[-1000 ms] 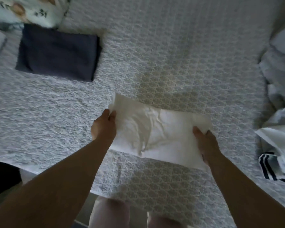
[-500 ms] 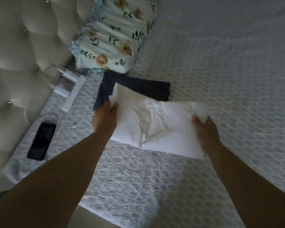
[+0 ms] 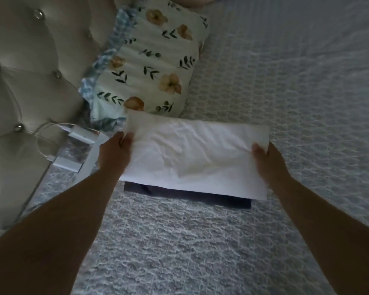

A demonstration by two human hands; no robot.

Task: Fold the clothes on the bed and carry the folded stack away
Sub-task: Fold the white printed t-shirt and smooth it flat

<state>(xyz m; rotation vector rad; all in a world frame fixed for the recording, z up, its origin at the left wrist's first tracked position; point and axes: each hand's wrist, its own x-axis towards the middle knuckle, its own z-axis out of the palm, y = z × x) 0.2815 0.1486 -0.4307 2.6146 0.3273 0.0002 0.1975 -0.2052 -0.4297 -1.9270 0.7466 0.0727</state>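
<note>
Folded white cotton garment [image 3: 192, 158] pinched at short ends – left hand [image 3: 113, 155], right hand [image 3: 268, 165] – long axis parallel over folded dark navy cloth [image 3: 200, 194], near edge overhanging right.

- A single view is given, taken from a head-worn camera looking forward and steeply down onto the bed [image 3: 200, 241].
- The near edge of the bed is kept just below the frame; the headboard [image 3: 19, 81] is seen along the left side.
- Both forearms are seen close, reaching in from the bottom corners.
</note>
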